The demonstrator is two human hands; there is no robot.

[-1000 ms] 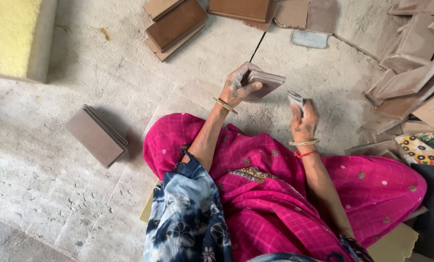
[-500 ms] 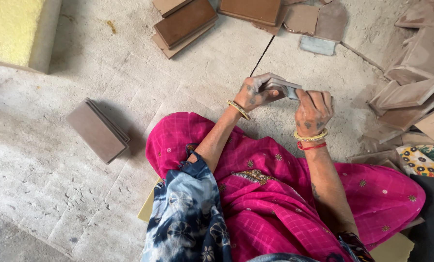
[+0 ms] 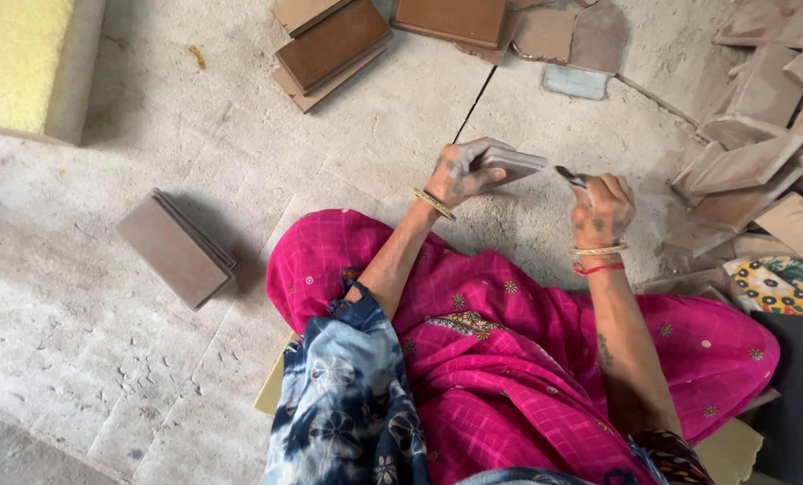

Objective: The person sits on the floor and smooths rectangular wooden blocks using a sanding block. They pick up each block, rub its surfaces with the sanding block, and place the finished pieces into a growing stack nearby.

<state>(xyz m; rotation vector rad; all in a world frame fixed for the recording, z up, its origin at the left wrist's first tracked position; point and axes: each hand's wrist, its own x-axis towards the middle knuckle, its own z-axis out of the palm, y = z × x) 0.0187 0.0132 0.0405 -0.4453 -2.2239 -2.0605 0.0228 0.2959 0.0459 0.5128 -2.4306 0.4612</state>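
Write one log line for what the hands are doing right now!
left hand: holds flat brown tile | right hand: grips small dark tool, apart from tile | floor: tile stack left

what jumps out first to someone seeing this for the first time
The bright pink garment filling the lower middle catches the eye first. Above it the left hand holds a small grey-brown tile, and the right hand grips a small dark tool just apart from it. Similar tiles lie around on the dusty floor: a stack at the left, a heap at the right.

Yellow foam block [image 3: 24, 63], tile stacks [image 3: 179, 248]
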